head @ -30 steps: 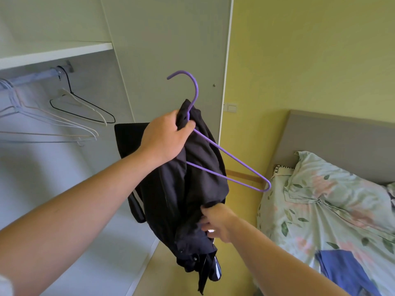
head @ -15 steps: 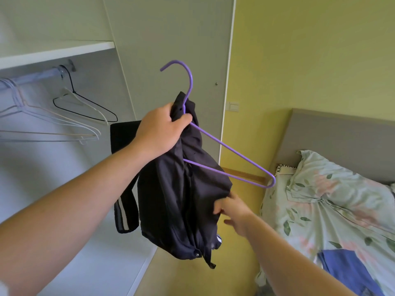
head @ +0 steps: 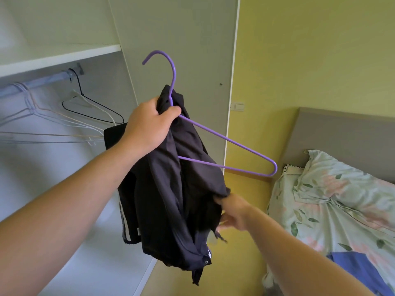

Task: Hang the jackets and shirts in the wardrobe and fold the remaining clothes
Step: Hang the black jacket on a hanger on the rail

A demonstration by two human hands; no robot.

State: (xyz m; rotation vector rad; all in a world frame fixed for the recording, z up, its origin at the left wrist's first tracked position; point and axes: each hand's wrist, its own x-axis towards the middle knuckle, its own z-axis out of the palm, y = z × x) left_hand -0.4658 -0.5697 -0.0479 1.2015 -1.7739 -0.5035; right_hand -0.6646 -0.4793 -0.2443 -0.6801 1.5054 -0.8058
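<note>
left hand (head: 149,124) clamps hanger (head: 226,138) neck plus jacket (head: 171,189) collar, so jacket hangs free, centre | right hand (head: 233,212) at jacket's lower right fold, likely to spread it; grip unclear | rail (head: 42,82) far left, not yet reached

Soft, bright daylight is spread evenly; the upper left is washed out; lines are bowed at the edges; the right hand (head: 233,212) is motion-blurred.

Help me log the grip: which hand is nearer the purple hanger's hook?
Left. The left hand grips the purple hanger at its neck, just below the hook, together with the black jacket. The right hand is lower, at the jacket's bunched fabric, off the hanger.
</note>
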